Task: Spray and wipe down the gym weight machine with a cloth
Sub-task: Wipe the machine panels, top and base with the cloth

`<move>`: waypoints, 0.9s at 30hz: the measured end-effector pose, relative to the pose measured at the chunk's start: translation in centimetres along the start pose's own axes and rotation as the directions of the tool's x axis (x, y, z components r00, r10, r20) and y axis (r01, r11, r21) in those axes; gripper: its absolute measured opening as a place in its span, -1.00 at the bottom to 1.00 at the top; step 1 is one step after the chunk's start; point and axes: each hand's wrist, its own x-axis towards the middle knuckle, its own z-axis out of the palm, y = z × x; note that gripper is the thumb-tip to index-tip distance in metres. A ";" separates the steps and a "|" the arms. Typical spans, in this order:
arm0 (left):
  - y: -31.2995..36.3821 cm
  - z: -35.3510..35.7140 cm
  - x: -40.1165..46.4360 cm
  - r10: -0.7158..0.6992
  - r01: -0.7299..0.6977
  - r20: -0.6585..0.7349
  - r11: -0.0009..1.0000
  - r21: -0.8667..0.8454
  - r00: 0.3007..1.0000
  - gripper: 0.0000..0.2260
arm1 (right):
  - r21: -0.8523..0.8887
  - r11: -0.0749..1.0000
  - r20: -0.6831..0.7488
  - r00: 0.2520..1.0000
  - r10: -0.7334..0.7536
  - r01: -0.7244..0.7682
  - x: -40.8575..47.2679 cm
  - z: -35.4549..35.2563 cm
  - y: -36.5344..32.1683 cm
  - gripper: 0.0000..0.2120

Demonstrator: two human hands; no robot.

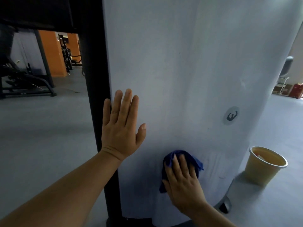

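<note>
Right hand (182, 181) flat, fingers straight and close together, pressing blue cloth (180, 158) against pale shroud panel (188, 71) of weight machine, low on panel. Cloth bunched under palm and fingers, edges showing above fingertips and at left of hand. Left hand (122, 126) higher and to the left, fingers spread, palm laid flat on same panel — little finger at panel's left edge, just beside black upright post (96, 79). Both forearms bare, entering from near bottom of view. Round grey logo badge (231, 115) on panel, to the right of and above cloth, apart from it. Yellowish bucket with metal rim (264, 166) on grey floor (41, 136) at right, near machine's base; contents not discernible. Grey foot of machine (225, 205) below bucket, near right forearm. Far left — dark gym equipment (24, 79) and orange wall (52, 53) beyond post.
</note>
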 end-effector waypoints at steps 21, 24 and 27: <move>0.3 0.2 -0.3 -0.027 0.027 0.004 0.999 -0.019 1.000 -0.34 | 0.197 0.953 -0.318 0.905 0.284 -0.230 12.1 -7.9 2.5 -0.32; 0.2 0.2 -1.7 0.018 -0.016 0.049 0.999 -0.036 0.999 -0.35 | 0.092 0.984 -0.200 0.965 0.169 -0.153 7.3 -4.1 0.0 -0.36; -0.7 -0.3 -5.2 0.078 -0.076 0.138 0.997 -0.021 0.987 -0.36 | 0.069 0.982 -0.141 0.973 0.184 -0.175 5.5 -2.8 -1.8 -0.42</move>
